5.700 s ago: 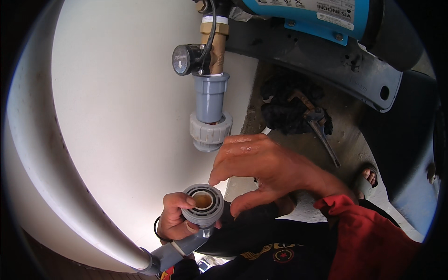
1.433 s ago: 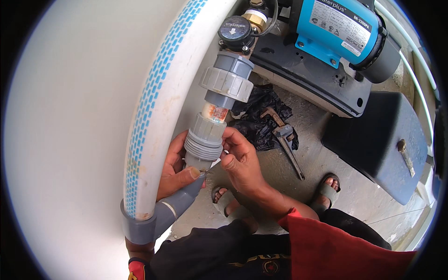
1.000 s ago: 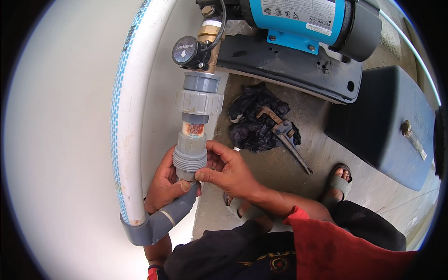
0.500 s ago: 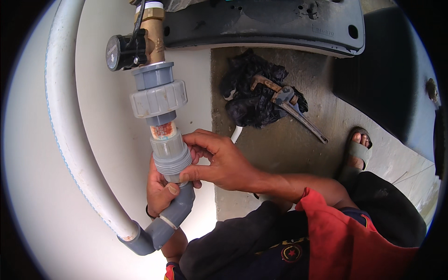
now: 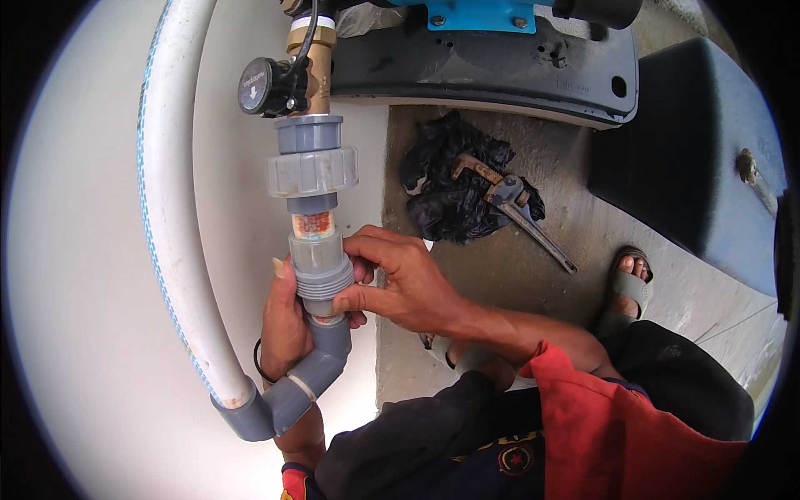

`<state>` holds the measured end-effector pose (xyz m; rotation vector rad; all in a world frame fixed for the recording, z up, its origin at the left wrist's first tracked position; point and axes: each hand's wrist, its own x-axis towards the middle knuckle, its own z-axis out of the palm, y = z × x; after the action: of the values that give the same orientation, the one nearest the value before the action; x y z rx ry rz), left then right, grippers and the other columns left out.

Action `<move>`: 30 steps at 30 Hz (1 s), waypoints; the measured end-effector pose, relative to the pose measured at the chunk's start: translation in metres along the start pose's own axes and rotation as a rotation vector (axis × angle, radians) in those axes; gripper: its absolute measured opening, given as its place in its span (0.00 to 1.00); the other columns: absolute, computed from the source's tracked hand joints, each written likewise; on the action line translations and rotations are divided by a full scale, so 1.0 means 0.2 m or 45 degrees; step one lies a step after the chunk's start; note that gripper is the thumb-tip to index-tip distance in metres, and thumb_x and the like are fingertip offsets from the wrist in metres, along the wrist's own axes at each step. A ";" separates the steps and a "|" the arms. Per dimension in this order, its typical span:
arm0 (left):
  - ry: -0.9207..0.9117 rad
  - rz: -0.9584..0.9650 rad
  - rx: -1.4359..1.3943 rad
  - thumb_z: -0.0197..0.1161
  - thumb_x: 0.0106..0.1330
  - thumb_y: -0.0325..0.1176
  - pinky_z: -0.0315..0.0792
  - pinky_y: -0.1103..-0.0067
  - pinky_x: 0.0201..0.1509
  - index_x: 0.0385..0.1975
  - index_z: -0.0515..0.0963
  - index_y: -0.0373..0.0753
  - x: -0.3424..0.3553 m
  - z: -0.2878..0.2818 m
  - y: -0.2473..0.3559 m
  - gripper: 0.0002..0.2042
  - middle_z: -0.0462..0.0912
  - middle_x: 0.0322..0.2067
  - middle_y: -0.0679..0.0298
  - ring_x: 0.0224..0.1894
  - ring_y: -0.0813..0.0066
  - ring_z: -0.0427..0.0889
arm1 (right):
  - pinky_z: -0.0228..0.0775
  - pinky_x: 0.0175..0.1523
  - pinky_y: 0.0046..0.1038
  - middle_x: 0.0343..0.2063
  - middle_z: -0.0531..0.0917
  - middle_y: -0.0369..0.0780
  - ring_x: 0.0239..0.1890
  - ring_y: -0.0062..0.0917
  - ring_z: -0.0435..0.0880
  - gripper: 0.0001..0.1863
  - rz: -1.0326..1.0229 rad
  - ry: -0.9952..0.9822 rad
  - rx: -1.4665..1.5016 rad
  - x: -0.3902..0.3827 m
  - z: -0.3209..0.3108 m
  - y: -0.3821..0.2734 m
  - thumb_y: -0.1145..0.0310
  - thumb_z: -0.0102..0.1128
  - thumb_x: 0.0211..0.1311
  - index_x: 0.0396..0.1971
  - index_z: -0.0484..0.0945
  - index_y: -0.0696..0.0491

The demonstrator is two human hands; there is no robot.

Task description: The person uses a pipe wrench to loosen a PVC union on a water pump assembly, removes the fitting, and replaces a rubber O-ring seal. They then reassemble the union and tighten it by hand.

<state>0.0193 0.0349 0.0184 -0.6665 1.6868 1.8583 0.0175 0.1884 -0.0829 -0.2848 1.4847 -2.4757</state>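
A grey plastic pipe fitting with coarse threads (image 5: 325, 282) sits between my two hands, in line with the pipework. My right hand (image 5: 408, 283) grips it from the right, thumb on its lower collar and fingers at its upper part. From the left, my left hand (image 5: 283, 321) wraps behind it, thumb pointing up along its side; most of those fingers are hidden. Below the fitting is a grey elbow (image 5: 332, 340). Above it a short white pipe piece with orange-red marks (image 5: 313, 225) leads up to a grey union nut (image 5: 312, 172).
A brass fitting (image 5: 317, 79) with a black round device (image 5: 268, 87) tops the pipe line. A thick white pipe (image 5: 171, 175) runs down the left. A pipe wrench (image 5: 510, 193) lies on a black plastic bag (image 5: 442, 208). A black base (image 5: 492, 71) stands at the back.
My left thumb has moved off the elbow and up beside the threaded fitting. My right hand keeps its grip. The whole view has shifted, with the pipework now farther right.
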 end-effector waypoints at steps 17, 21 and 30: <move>0.111 0.165 0.164 0.43 0.72 0.63 0.79 0.78 0.27 0.57 0.65 0.31 -0.05 0.07 0.03 0.35 0.80 0.37 0.52 0.27 0.71 0.82 | 0.72 0.33 0.27 0.27 0.77 0.38 0.28 0.22 0.77 0.26 -0.034 0.037 -0.080 -0.01 0.02 -0.07 0.62 0.77 0.48 0.44 0.80 0.61; 0.036 0.191 0.217 0.47 0.71 0.62 0.79 0.78 0.27 0.58 0.65 0.32 -0.04 0.05 0.03 0.34 0.80 0.37 0.52 0.28 0.70 0.82 | 0.73 0.33 0.28 0.28 0.77 0.40 0.28 0.25 0.78 0.26 -0.060 0.017 -0.143 -0.01 0.02 -0.08 0.63 0.76 0.49 0.45 0.79 0.61; 0.111 0.189 0.291 0.45 0.71 0.63 0.79 0.77 0.25 0.60 0.63 0.32 -0.05 0.09 0.02 0.35 0.79 0.37 0.52 0.26 0.70 0.82 | 0.75 0.35 0.32 0.27 0.78 0.43 0.29 0.34 0.82 0.30 -0.225 0.049 -0.331 -0.01 -0.01 -0.06 0.54 0.75 0.48 0.44 0.79 0.61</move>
<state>0.0234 0.0518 0.0299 -0.5483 2.0167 1.7180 0.0173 0.1953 -0.0733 -0.4348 1.8752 -2.4277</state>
